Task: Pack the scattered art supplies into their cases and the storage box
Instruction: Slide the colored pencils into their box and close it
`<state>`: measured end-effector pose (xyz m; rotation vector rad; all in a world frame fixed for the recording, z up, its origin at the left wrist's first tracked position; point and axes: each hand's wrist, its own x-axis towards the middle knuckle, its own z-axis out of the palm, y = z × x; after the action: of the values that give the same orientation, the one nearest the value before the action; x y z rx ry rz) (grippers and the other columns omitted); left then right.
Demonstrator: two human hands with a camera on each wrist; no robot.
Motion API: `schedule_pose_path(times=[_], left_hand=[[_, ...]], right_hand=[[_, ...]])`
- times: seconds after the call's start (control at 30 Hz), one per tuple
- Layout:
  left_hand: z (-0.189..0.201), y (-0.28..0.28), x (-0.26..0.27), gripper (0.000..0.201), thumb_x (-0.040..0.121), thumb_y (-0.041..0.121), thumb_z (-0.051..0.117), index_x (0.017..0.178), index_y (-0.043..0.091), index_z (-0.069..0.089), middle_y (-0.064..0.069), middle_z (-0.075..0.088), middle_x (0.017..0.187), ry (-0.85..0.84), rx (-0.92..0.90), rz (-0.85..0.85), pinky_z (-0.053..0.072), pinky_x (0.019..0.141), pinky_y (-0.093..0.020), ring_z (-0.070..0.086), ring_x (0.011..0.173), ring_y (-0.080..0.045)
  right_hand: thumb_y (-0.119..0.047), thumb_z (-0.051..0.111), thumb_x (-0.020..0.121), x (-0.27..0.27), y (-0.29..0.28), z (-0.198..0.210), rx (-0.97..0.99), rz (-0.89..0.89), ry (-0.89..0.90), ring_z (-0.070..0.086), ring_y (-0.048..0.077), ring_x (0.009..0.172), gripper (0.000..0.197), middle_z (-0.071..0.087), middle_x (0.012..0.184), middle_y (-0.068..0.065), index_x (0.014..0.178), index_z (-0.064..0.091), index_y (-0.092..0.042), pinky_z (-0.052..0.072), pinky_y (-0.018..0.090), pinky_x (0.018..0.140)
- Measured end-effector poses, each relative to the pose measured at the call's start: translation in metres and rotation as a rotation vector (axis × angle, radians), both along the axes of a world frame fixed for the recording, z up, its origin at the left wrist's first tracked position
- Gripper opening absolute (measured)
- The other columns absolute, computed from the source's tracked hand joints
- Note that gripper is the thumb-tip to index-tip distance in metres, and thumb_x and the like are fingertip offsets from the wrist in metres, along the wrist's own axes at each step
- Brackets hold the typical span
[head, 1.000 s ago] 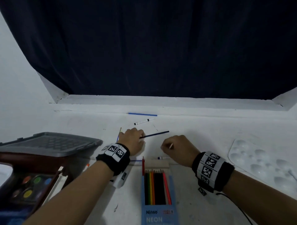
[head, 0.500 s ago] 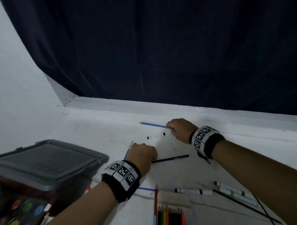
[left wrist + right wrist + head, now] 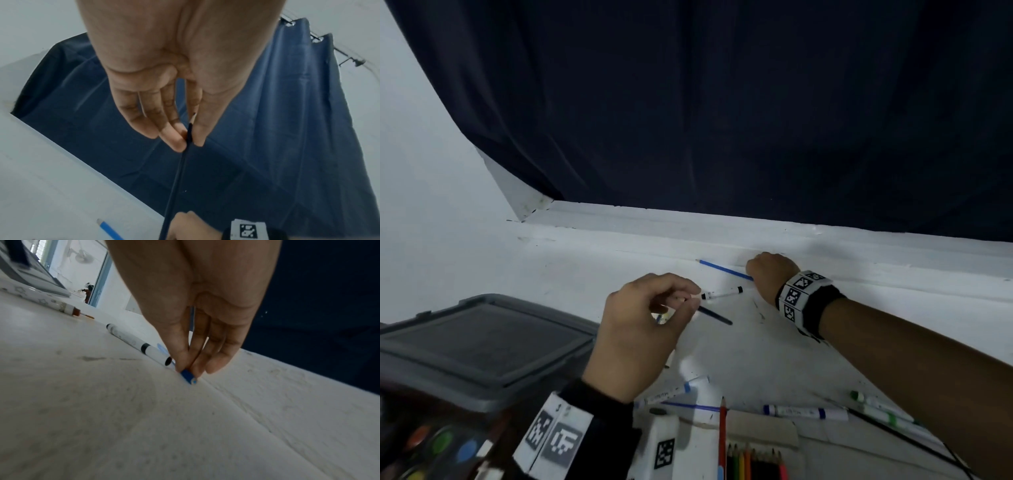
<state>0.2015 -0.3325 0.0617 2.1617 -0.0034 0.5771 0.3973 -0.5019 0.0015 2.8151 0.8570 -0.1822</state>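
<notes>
hands (image 3: 640,329) (image 3: 770,272): two, one pencil (image 3: 714,315) (image 3: 724,269) each

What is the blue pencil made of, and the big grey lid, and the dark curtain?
The blue pencil looks like painted wood: glossy blue coat, paler ring around a blue core at its cut end, pinched by the right hand. The grey lid seems moulded plastic, matte, with a raised rim. The dark curtain is cloth: it hangs in soft folds.
</notes>
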Motion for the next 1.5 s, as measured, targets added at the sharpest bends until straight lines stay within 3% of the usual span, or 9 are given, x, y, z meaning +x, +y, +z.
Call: schedule_pose_path(times=[0.2, 0.37, 0.47, 0.6, 0.7, 1.17, 1.33, 1.4, 1.5], left_hand=[[0.017, -0.009, -0.028, 0.007, 0.078, 0.020, 0.078, 0.085, 0.019, 0.077, 0.004, 0.069, 0.070, -0.067, -0.287, -0.048, 0.054, 0.069, -0.024, 0.060, 0.065, -0.007], [0.016, -0.025, -0.062, 0.019, 0.076, 0.017, 0.077, 0.095, 0.014, 0.077, -0.002, 0.075, 0.080, -0.108, -0.512, -0.077, 0.056, 0.076, -0.023, 0.067, 0.076, -0.013], [0.012, -0.038, -0.082, 0.017, 0.079, 0.016, 0.072, 0.094, 0.012, 0.077, -0.001, 0.076, 0.082, -0.087, -0.598, -0.101, 0.055, 0.075, -0.019, 0.069, 0.077, -0.009], [-0.002, -0.048, -0.100, 0.017, 0.087, 0.010, 0.067, 0.101, 0.014, 0.076, 0.005, 0.077, 0.097, -0.001, -0.610, -0.128, 0.057, 0.080, -0.023, 0.071, 0.088, -0.009], [-0.017, -0.053, -0.108, 0.018, 0.090, 0.012, 0.065, 0.104, 0.018, 0.076, 0.000, 0.076, 0.092, 0.045, -0.618, -0.138, 0.057, 0.076, -0.021, 0.072, 0.086, -0.012], [-0.051, -0.086, -0.065, 0.007, 0.092, 0.020, 0.068, 0.096, 0.018, 0.073, -0.005, 0.071, 0.080, 0.263, -0.217, -0.233, 0.058, 0.066, -0.035, 0.071, 0.061, -0.014], [-0.067, -0.089, -0.050, 0.035, 0.088, 0.030, 0.072, 0.121, 0.017, 0.069, -0.003, 0.071, 0.107, 0.437, 0.258, -0.309, 0.053, 0.086, -0.025, 0.067, 0.092, -0.014], [-0.067, -0.089, -0.051, 0.037, 0.086, 0.033, 0.074, 0.118, 0.015, 0.070, -0.001, 0.071, 0.103, 0.454, 0.327, -0.344, 0.049, 0.082, -0.022, 0.064, 0.092, -0.013], [-0.070, -0.087, -0.055, 0.041, 0.079, 0.037, 0.079, 0.112, 0.015, 0.071, 0.000, 0.071, 0.102, 0.480, 0.434, -0.441, 0.050, 0.084, -0.028, 0.063, 0.093, -0.015]], right_hand=[[-0.003, 0.047, 0.090, -0.044, -0.031, 0.021, 0.108, -0.146, 0.102, 0.058, 0.030, 0.099, 0.016, 0.053, 0.100, 0.011, 0.076, 0.045, -0.011, 0.048, 0.033, 0.081], [-0.010, 0.058, 0.090, -0.098, -0.066, 0.038, 0.373, -0.352, 0.352, 0.064, 0.028, 0.091, 0.018, 0.064, 0.101, 0.015, 0.105, 0.065, -0.003, 0.055, 0.032, 0.074], [-0.012, 0.061, 0.090, -0.142, -0.087, 0.041, 0.622, -0.411, 0.463, 0.064, 0.020, 0.066, 0.011, 0.069, 0.087, 0.013, 0.098, 0.065, -0.005, 0.054, 0.027, 0.057], [-0.015, 0.070, 0.085, -0.201, -0.110, 0.031, 0.861, -0.439, 0.469, 0.069, 0.024, 0.070, 0.010, 0.069, 0.080, 0.010, 0.084, 0.061, -0.010, 0.059, 0.036, 0.063], [-0.015, 0.073, 0.084, -0.242, -0.118, 0.021, 0.949, -0.452, 0.561, 0.066, 0.020, 0.065, 0.022, 0.067, 0.085, 0.010, 0.096, 0.054, -0.012, 0.057, 0.032, 0.059], [-0.015, 0.068, 0.088, -0.280, -0.106, -0.004, 0.979, -0.518, 0.561, 0.071, 0.023, 0.071, 0.020, 0.072, 0.086, 0.010, 0.100, 0.053, -0.009, 0.060, 0.035, 0.062], [-0.013, 0.069, 0.085, -0.270, -0.098, -0.007, 0.720, -0.504, 0.579, 0.063, 0.011, 0.056, 0.015, 0.069, 0.083, 0.005, 0.085, 0.054, -0.013, 0.052, 0.023, 0.050], [-0.015, 0.071, 0.083, -0.269, -0.097, -0.010, 0.709, -0.513, 0.579, 0.060, 0.007, 0.052, 0.015, 0.066, 0.078, 0.003, 0.083, 0.057, -0.013, 0.046, 0.017, 0.044], [-0.026, 0.083, 0.072, -0.268, -0.097, -0.012, 0.656, -0.465, 0.549, 0.059, 0.013, 0.074, 0.038, 0.063, 0.089, 0.002, 0.097, 0.055, -0.016, 0.042, 0.021, 0.051]])
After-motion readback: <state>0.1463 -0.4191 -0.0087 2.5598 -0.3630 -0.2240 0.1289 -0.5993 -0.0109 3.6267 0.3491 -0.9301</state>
